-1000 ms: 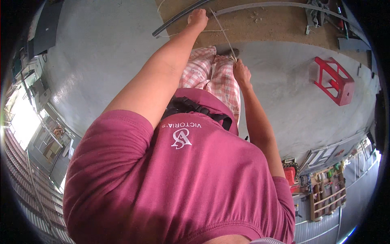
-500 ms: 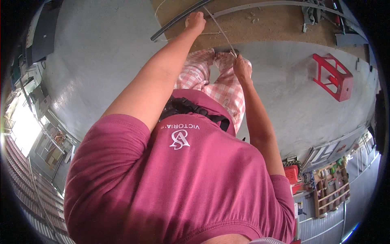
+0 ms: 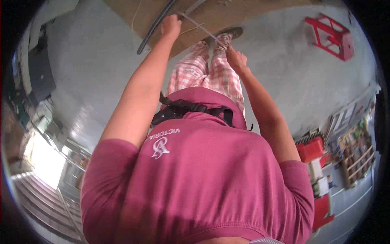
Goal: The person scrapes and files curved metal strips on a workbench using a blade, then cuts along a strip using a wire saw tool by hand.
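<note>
Both my arms reach out ahead of me. My right hand (image 3: 237,59) is closed on the near end of a thin pale strip (image 3: 201,27), which looks like narrow tape or banding. From there the strip runs up and left to the fingertips of my left hand (image 3: 171,26). That hand is closed, its fingers turned away, so what it grips is hidden. Right beside it lies a long dark bar (image 3: 153,31), slanting toward the upper edge. Whether the left fingers touch the bar, I cannot tell.
A brown dirty patch (image 3: 211,20) covers the floor ahead, with a flat grey strip (image 3: 196,5) on it. A red plastic stool (image 3: 345,45) is at the right. Low right are a red container (image 3: 310,149) and a wooden rack (image 3: 357,156). My shoe (image 3: 233,31) stands by the patch.
My view has shifted, so the floor items sit higher in it. The left hand is now further left, right at the strip's far end. I stand more upright, both legs showing longer.
</note>
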`<state>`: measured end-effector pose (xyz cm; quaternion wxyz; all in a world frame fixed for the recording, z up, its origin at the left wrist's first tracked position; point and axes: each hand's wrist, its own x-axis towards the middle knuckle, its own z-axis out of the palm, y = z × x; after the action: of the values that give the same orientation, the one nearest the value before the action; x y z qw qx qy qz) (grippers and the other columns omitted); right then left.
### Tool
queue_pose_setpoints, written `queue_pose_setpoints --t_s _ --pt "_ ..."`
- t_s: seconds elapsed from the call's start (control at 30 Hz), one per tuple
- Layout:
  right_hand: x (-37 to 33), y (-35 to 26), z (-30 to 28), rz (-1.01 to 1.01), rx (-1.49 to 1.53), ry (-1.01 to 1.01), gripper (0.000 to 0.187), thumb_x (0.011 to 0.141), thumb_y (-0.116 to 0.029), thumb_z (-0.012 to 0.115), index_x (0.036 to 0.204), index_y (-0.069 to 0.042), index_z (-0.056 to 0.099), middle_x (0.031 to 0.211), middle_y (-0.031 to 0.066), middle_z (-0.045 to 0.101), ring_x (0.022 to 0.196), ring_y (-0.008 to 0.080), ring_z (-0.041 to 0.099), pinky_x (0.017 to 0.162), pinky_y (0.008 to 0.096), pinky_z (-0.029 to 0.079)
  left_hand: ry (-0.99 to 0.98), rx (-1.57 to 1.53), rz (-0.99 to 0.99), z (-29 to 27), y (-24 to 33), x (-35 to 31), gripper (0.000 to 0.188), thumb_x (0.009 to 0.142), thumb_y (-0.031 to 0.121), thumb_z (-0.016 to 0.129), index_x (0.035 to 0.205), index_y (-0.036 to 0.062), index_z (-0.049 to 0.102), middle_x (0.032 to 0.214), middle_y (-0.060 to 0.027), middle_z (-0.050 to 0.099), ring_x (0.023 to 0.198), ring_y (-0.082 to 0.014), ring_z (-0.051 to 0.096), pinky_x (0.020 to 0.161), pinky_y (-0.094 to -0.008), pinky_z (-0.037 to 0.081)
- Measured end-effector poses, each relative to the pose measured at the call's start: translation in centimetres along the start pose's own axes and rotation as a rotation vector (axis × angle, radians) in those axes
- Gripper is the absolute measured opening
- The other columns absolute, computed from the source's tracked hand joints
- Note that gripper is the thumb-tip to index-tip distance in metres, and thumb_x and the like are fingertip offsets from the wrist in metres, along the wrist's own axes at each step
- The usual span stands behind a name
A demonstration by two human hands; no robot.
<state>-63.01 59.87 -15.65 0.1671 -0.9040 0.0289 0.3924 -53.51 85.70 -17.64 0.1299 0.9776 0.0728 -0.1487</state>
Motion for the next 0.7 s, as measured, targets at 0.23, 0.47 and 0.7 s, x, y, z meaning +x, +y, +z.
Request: queue_pose_setpoints --t_s 0.23,0.47,0.7 --pt "0.5 0.2 2.0 -0.060 0.057 0.068 0.019 0.081 -0.015 0.037 0.095 -0.010 0.048 0.088 0.0187 0.060 0.083 0.0360 0.058 0.068 0.0453 0.045 -0.131 -0.034 0.087 -1.4 0.0 0.6 0.020 0.072 0.018 0.054 0.083 0.0012 0.059 0.085 -0.0233 0.057 0.086 -0.0371 0.054 0.072 -0.0452 0.043" --pt "0.3 -0.2 1.0 -0.058 0.134 -0.002 0.017 0.081 -0.017 0.041 0.094 -0.009 0.050 0.087 0.0154 0.060 0.080 0.0310 0.060 0.064 0.0435 0.046 -0.101 0.123 0.175 -1.8 1.0 0.6 0.019 0.072 0.015 0.060 0.082 -0.0019 0.057 0.083 -0.0234 0.059 0.082 -0.0381 0.056 0.071 -0.0438 0.044" --pt "-0.2 -0.3 0.2 -0.084 0.097 0.077 0.017 0.082 -0.015 0.041 0.091 -0.009 0.052 0.088 0.0116 0.061 0.084 0.0276 0.060 0.070 0.0382 0.047 -0.102 0.129 0.124 -1.6 0.9 0.8 0.021 0.071 0.016 0.062 0.081 -0.0016 0.057 0.082 -0.0224 0.059 0.080 -0.0379 0.056 0.070 -0.0437 0.044"
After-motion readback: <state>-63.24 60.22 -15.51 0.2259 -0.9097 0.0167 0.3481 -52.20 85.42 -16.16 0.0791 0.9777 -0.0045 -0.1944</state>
